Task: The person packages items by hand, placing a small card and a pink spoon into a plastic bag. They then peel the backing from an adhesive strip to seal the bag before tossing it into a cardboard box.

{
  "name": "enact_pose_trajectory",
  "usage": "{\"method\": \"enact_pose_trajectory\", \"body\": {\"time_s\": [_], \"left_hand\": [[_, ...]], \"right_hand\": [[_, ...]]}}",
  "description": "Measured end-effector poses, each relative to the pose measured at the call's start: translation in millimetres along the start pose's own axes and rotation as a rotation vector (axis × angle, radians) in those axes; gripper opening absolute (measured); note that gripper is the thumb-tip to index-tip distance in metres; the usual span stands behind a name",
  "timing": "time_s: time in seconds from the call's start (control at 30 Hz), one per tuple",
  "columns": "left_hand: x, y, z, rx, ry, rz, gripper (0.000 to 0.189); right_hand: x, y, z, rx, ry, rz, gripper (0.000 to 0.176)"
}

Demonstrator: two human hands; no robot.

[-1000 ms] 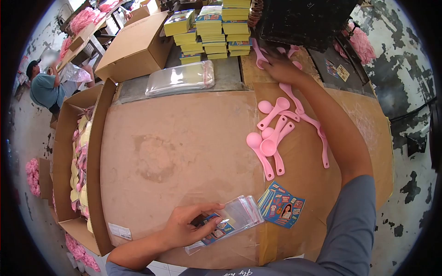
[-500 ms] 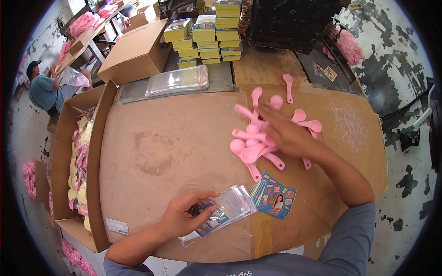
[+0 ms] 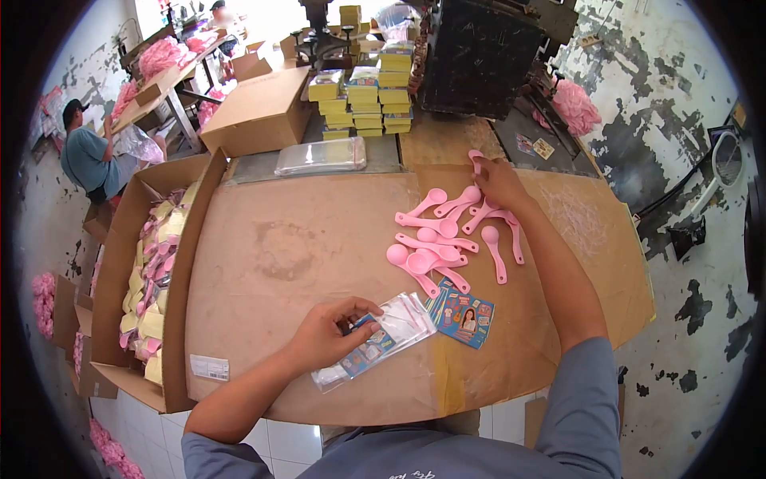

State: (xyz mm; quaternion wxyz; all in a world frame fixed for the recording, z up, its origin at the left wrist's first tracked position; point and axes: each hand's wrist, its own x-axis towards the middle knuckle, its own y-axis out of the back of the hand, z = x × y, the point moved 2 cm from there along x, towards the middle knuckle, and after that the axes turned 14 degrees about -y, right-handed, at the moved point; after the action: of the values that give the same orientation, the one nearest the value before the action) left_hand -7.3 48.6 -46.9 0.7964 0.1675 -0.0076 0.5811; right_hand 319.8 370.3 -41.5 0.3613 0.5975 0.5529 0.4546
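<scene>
My left hand (image 3: 339,331) rests on the clear plastic bags (image 3: 411,315) at the near middle of the table, thumb and fingers curled around the top bag. A blue printed card (image 3: 373,345) shows inside that bag, partly under my hand. My right hand (image 3: 503,185) reaches to the far side of the spoon pile, its fingers closed around the handle of a pink spoon (image 3: 475,155). Several more pink spoons (image 3: 437,226) lie heaped between my hands. Beside the bags, a fanned stack of blue printed cards (image 3: 467,318) touches their right end.
At left stands a long open carton (image 3: 182,319) full of packed pink and yellow pieces. A stack of clear bags (image 3: 321,156), a closed cardboard box (image 3: 255,108) and yellow-edged card stacks (image 3: 365,104) line the back. A person (image 3: 86,156) sits far left.
My right hand has moved from above the heap to the farthest spoon and closed on it. The spoons lie more spread out. My left hand keeps its place on the bags; the camera view has shifted.
</scene>
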Motion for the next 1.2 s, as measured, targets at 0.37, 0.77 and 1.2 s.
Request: {"method": "enact_pose_trajectory", "body": {"time_s": [0.37, 0.77, 1.2], "left_hand": [[1.1, 23.3, 2.1, -0.527, -0.012, 0.259, 0.026], [-1.6, 17.8, 4.9, -0.380, -0.053, 0.215, 0.035], [-4.3, 13.2, 3.1, -0.346, -0.056, 0.111, 0.027]], "right_hand": [[-112.8, 59.3, -89.9, 0.446, 0.328, -0.084, 0.032], [-214.1, 59.6, -127.0, 0.759, 0.429, -0.635, 0.018], [-215.6, 67.3, -139.9, 0.573, 0.604, -0.615, 0.015]]}}
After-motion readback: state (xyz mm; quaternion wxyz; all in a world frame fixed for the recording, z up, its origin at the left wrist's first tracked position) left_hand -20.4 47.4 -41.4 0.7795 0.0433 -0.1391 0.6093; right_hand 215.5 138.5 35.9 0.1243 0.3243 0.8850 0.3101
